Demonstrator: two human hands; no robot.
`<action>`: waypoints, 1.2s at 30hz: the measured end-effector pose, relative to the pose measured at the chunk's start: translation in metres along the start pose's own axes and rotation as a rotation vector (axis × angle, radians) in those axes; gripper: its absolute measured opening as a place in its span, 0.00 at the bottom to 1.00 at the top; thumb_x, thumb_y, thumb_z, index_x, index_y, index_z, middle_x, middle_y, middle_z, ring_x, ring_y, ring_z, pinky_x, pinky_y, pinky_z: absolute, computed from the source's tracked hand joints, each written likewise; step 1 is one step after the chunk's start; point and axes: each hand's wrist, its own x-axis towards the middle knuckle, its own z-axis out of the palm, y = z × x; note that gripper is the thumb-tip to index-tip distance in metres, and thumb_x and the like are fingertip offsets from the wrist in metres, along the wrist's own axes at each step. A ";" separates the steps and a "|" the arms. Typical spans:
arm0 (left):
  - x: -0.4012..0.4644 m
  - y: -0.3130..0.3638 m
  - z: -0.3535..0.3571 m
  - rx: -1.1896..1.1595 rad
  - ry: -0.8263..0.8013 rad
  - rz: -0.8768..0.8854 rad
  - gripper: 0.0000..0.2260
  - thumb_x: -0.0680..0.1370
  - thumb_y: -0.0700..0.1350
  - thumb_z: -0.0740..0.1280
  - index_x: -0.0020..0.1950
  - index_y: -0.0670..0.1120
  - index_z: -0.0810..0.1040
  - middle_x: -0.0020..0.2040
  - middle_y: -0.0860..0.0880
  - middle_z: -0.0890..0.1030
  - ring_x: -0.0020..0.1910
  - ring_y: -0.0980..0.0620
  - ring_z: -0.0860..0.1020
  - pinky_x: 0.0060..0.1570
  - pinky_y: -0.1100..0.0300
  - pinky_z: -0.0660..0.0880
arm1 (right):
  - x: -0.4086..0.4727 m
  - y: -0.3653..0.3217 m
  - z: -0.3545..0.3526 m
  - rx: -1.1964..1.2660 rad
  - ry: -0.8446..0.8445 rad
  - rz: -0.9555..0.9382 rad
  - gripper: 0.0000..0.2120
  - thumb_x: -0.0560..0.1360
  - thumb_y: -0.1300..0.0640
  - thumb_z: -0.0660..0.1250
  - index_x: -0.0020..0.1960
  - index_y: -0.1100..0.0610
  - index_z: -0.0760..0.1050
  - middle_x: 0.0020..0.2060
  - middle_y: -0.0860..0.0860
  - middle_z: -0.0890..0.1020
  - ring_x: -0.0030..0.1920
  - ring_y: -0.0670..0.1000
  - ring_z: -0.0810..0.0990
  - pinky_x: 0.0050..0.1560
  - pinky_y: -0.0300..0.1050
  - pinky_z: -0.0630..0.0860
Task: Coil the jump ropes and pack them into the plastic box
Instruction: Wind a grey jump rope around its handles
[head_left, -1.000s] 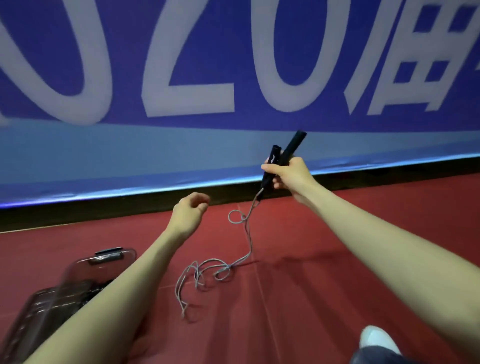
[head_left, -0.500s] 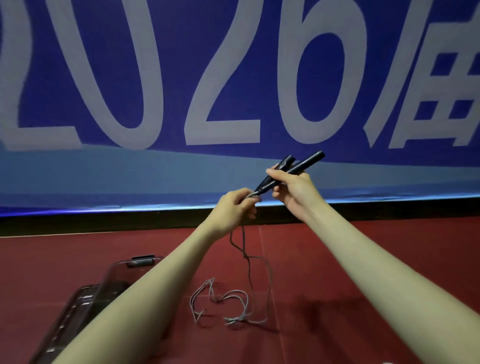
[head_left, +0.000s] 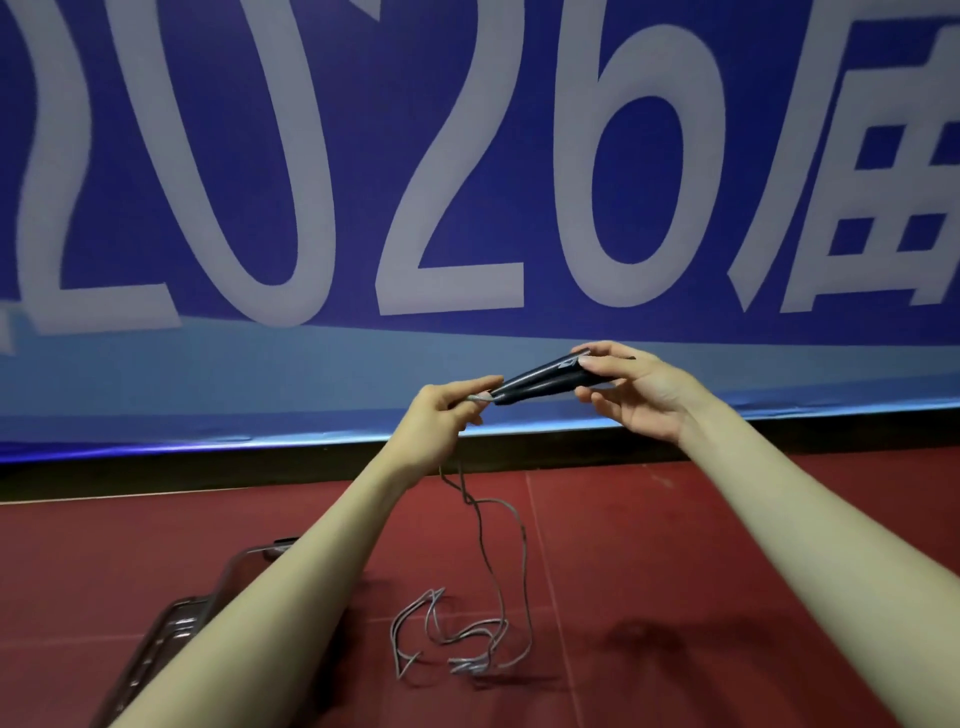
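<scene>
Two black jump-rope handles (head_left: 540, 382) lie side by side, held up in front of the banner and pointing left. My right hand (head_left: 636, 392) grips their right ends between thumb and fingers. My left hand (head_left: 444, 415) pinches the grey rope (head_left: 511, 566) just where it leaves the handles' left tips. From there the rope hangs down in two strands and ends in a loose tangle (head_left: 457, 639) on the red floor. The plastic box (head_left: 171, 629), clear and dark-tinted, sits on the floor at lower left, largely hidden by my left forearm.
A large blue banner with white characters (head_left: 467, 182) fills the wall ahead, with a black strip (head_left: 156, 475) at its foot. Red mat flooring (head_left: 675, 597) stretches right of the rope.
The handles have tipped from upright to nearly level. My left hand rose from open air to the handles' tips and took hold of the rope. The tangle on the floor was drawn in tighter.
</scene>
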 end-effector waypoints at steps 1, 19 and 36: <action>0.001 0.002 -0.001 -0.023 0.033 0.005 0.14 0.81 0.38 0.61 0.62 0.52 0.78 0.34 0.58 0.78 0.32 0.65 0.72 0.37 0.73 0.68 | 0.001 0.001 -0.002 -0.010 0.015 0.003 0.05 0.74 0.66 0.68 0.48 0.58 0.78 0.39 0.54 0.83 0.33 0.53 0.83 0.31 0.36 0.79; 0.020 -0.005 -0.002 -0.301 0.056 -0.434 0.13 0.82 0.36 0.55 0.52 0.43 0.80 0.36 0.44 0.82 0.27 0.55 0.69 0.26 0.66 0.63 | 0.025 0.032 0.008 -0.195 0.087 0.064 0.07 0.79 0.61 0.62 0.47 0.62 0.77 0.37 0.57 0.77 0.28 0.53 0.77 0.27 0.39 0.74; 0.031 0.008 -0.008 -0.487 0.234 -0.454 0.10 0.81 0.38 0.58 0.44 0.40 0.77 0.50 0.35 0.81 0.28 0.53 0.76 0.30 0.64 0.67 | 0.025 0.068 0.028 -0.796 -0.244 0.033 0.11 0.75 0.59 0.69 0.56 0.56 0.74 0.43 0.50 0.76 0.37 0.45 0.78 0.47 0.43 0.78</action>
